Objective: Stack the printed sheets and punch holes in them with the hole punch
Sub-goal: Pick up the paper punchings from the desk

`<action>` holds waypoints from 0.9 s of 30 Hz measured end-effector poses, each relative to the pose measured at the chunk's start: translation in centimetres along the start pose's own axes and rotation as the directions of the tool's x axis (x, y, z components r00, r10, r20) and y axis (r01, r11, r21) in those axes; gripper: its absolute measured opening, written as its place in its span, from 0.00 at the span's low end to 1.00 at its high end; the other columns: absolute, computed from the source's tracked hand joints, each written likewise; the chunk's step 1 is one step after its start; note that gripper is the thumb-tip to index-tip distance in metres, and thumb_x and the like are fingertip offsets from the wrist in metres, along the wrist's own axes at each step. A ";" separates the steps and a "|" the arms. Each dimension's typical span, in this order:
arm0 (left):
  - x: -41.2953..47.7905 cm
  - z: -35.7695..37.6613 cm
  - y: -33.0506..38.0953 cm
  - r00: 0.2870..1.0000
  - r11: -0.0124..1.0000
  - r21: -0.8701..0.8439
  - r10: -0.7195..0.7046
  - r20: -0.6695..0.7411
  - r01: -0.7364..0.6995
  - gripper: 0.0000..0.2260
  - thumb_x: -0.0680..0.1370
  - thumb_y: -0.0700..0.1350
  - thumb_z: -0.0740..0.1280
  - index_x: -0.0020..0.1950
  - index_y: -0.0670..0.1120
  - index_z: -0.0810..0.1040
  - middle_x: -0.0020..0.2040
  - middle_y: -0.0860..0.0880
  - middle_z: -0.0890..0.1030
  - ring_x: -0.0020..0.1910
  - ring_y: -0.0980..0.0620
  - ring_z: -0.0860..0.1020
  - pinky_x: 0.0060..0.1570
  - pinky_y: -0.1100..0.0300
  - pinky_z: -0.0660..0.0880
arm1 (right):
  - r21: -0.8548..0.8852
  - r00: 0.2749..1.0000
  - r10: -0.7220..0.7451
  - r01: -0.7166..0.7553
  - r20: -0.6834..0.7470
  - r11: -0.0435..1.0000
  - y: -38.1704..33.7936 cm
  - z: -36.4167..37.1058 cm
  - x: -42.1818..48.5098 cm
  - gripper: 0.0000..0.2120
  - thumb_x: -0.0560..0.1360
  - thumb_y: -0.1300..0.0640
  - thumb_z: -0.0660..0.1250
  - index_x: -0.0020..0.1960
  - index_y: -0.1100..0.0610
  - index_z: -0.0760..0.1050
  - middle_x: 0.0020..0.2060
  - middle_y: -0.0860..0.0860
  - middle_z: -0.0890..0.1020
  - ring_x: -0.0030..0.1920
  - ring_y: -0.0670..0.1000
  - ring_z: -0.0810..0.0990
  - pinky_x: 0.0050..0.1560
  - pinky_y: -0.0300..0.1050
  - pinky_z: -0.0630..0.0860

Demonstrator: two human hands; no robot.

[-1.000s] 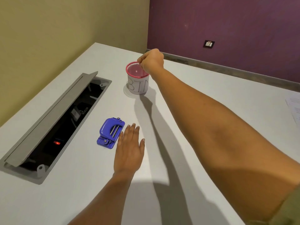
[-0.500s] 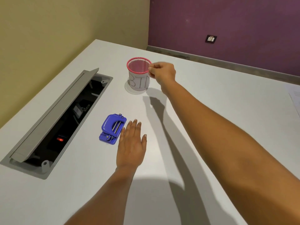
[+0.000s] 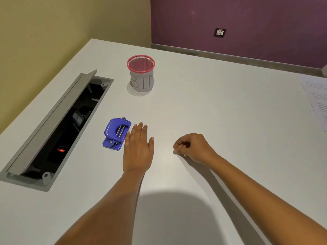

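Note:
A blue hole punch [image 3: 117, 133] lies on the white table [image 3: 212, 112]. My left hand [image 3: 138, 147] rests flat on the table just right of the punch, fingers straight, its little-finger side close to the punch's edge. My right hand [image 3: 192, 147] is down on the table to the right of the left hand, fingers curled with thumb and forefinger tips together near the surface; I see nothing in it. Printed sheets [image 3: 316, 101] lie at the table's far right edge, partly cut off by the frame.
A pink mesh cup labelled BIN [image 3: 141, 73] stands at the back centre. An open grey cable hatch [image 3: 53, 128] with its lid raised is sunk into the table on the left. Walls stand behind and to the left.
My right hand has drawn back from the rim of the BIN cup and come down onto the table near the left hand. The left hand and the punch have stayed put.

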State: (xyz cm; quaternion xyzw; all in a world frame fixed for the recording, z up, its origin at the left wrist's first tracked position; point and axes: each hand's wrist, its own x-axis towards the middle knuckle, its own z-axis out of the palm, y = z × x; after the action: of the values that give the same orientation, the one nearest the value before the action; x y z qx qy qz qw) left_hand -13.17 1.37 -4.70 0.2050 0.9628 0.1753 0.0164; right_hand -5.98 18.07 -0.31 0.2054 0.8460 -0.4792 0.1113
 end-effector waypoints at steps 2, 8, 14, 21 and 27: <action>0.0 0.0 0.0 1.000 1.000 0.000 -0.003 0.001 0.003 0.22 0.81 0.49 0.51 0.74 0.45 0.58 0.76 0.48 0.59 0.76 0.50 0.55 0.75 0.53 0.50 | -0.033 1.000 -0.012 0.013 0.015 0.999 -0.1 0.2 -0.4 0.05 0.68 0.66 0.72 0.45 0.63 0.80 0.31 0.51 0.77 0.26 0.36 0.76 0.31 0.22 0.68; 0.0 0.0 0.0 1.000 1.000 0.002 0.003 0.001 -0.003 0.22 0.81 0.49 0.51 0.74 0.45 0.58 0.76 0.47 0.59 0.76 0.49 0.55 0.75 0.53 0.51 | -0.136 0.997 -0.060 0.054 -0.046 0.989 -0.4 1.0 -0.3 0.05 0.68 0.64 0.73 0.44 0.63 0.81 0.31 0.51 0.77 0.30 0.39 0.72 0.33 0.21 0.68; -0.1 0.0 -0.1 1.000 1.000 0.016 0.011 0.004 -0.012 0.22 0.81 0.49 0.51 0.74 0.44 0.58 0.76 0.47 0.59 0.75 0.49 0.55 0.75 0.52 0.51 | -0.243 0.991 -0.098 0.074 -0.089 0.967 -0.4 1.9 -0.5 0.04 0.71 0.66 0.68 0.40 0.65 0.81 0.32 0.50 0.79 0.30 0.38 0.71 0.31 0.25 0.67; -0.1 0.0 0.0 1.000 1.000 0.021 0.007 0.004 -0.007 0.22 0.81 0.49 0.51 0.74 0.44 0.58 0.76 0.47 0.59 0.76 0.49 0.55 0.75 0.52 0.51 | -0.393 0.988 -0.137 0.099 -0.070 0.914 -0.8 2.8 -1.2 0.10 0.74 0.68 0.57 0.45 0.68 0.76 0.42 0.56 0.74 0.41 0.52 0.71 0.41 0.40 0.65; -0.1 0.0 0.0 1.000 1.000 0.012 0.005 0.005 -0.005 0.22 0.81 0.49 0.51 0.74 0.44 0.58 0.76 0.46 0.60 0.75 0.49 0.56 0.75 0.52 0.51 | -0.474 0.988 -0.151 0.117 -0.035 0.873 -1.1 3.5 -2.3 0.10 0.73 0.72 0.52 0.41 0.63 0.70 0.42 0.56 0.68 0.40 0.52 0.66 0.41 0.44 0.64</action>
State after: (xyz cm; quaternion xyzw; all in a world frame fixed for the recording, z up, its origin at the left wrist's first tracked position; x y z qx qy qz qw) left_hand -13.14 1.30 -4.68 0.2078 0.9633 0.1691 0.0171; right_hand -4.49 14.01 -0.40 0.1300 0.9525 -0.2587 0.0941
